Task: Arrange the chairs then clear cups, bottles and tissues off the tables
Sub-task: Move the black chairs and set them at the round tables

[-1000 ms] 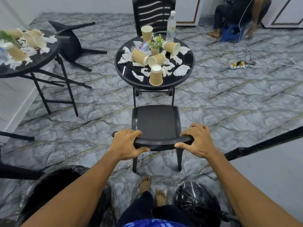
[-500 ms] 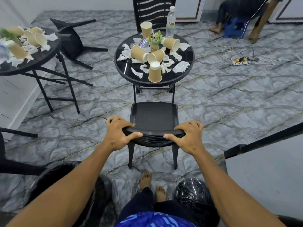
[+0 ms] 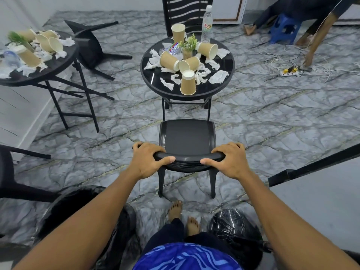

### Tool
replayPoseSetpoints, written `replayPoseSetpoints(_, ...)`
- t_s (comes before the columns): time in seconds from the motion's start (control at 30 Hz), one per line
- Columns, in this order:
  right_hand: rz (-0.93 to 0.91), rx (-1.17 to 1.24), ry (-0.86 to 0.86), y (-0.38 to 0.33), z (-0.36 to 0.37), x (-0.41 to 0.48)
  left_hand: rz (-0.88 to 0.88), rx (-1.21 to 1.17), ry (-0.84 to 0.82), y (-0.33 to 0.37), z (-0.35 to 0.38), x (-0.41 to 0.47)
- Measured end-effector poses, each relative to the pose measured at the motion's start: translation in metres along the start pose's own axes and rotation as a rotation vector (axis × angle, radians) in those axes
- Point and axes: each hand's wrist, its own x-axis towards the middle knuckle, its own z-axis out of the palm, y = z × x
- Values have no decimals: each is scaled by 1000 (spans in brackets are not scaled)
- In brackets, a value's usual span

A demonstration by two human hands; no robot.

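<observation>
A black plastic chair (image 3: 187, 137) stands upright in front of me, its seat facing a round black table (image 3: 224, 88). My left hand (image 3: 149, 160) grips the left end of the chair's top rail and my right hand (image 3: 228, 161) grips the right end. On the table lie several brown paper cups (image 3: 188, 82), crumpled tissues (image 3: 218, 76), a small green plant and a clear water bottle (image 3: 206, 24). A second round table (image 3: 58, 67) at the left carries more cups and tissues. Another black chair (image 3: 87, 41) lies tipped over between the tables.
A third black chair (image 3: 185, 10) stands upright behind the middle table. Black bin bags (image 3: 235, 228) sit by my bare feet on either side. A person sits on a blue stool (image 3: 282, 28) at the back right, near a power strip (image 3: 288, 72) with loose cables.
The chair in my hands has moved forward toward the middle table, which now looks closer. Both hands keep the same grip on the top rail.
</observation>
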Motion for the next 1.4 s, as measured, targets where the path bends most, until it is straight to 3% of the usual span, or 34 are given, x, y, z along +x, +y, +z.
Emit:
replayPoseSetpoints(0.17,38,21,-268,-10,-20,12,-53,34,-196,-3,-13,5)
replayPoseSetpoints(0.27,88,235,-467,-29,-31,30,-200,-128,-292,0,-31,16)
replayPoseSetpoints(0.33,71,246,-480,-50,-32,50,-271,-183,-303,1,-47,26)
replayPoseSetpoints(0.47,-46,17,-497,-100,-20,93,-275,-10,-355,-8,-79,41)
replayPoseSetpoints(0.7,-117,-159,-643,-176,28,156,-330,151,-407,-91,-123,62)
replayPoseSetpoints(1.13,59,-184,-683,-293,168,353,-274,149,-551,-320,-172,226)
replayPoseSetpoints(1.4,98,-167,-669,-344,188,455,-362,111,-547,-397,-233,283)
